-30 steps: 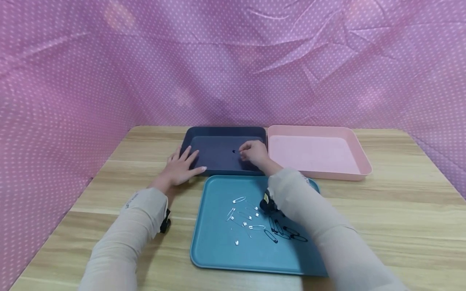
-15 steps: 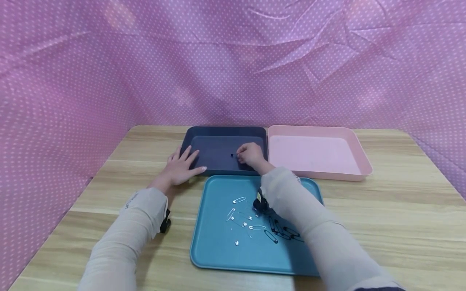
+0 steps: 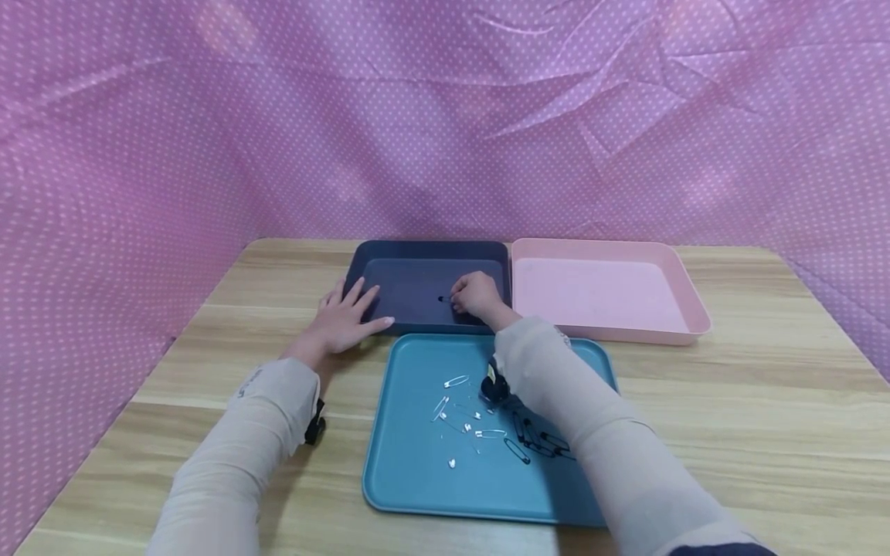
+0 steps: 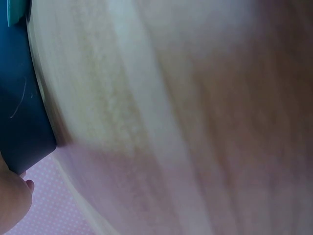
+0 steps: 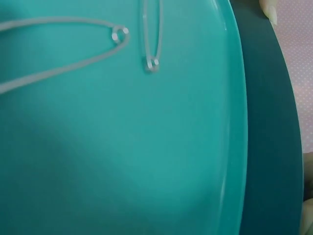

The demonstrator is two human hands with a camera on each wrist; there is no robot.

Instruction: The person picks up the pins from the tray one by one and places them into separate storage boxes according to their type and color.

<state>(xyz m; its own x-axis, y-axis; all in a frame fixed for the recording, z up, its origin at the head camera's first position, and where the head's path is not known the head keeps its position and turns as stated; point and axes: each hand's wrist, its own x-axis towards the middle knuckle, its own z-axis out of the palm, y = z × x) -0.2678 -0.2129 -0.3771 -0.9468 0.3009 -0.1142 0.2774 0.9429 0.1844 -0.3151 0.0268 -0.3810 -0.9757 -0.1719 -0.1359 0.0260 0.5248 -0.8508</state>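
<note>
My right hand [image 3: 477, 295] pinches a black safety pin [image 3: 443, 299] over the navy tray [image 3: 403, 282]; whether the pin touches the tray floor I cannot tell. Spread fingers of my left hand [image 3: 341, 320] rest at the left side of that tray. In the left wrist view, part of the left hand [image 4: 13, 200] is beside the tray's wall [image 4: 29, 122]. On the teal tray [image 3: 417, 486] lie several silver safety pins [image 3: 456, 381], with several black safety pins [image 3: 517, 451] right of them, partly behind my right forearm. The right wrist view shows a silver safety pin [image 5: 152, 63] close up.
A pink tray [image 3: 598, 293] stands right of the navy one, their sides nearly touching. The teal tray lies nearer to me, under my right sleeve [image 3: 556, 371]. All stand on a wooden table [image 3: 751, 401], with a pink dotted cloth [image 3: 417, 116] hanging behind.
My right hand has shifted slightly left and a little towards me within the navy tray, still pinching the black safety pin. The left hand stays where it was.
</note>
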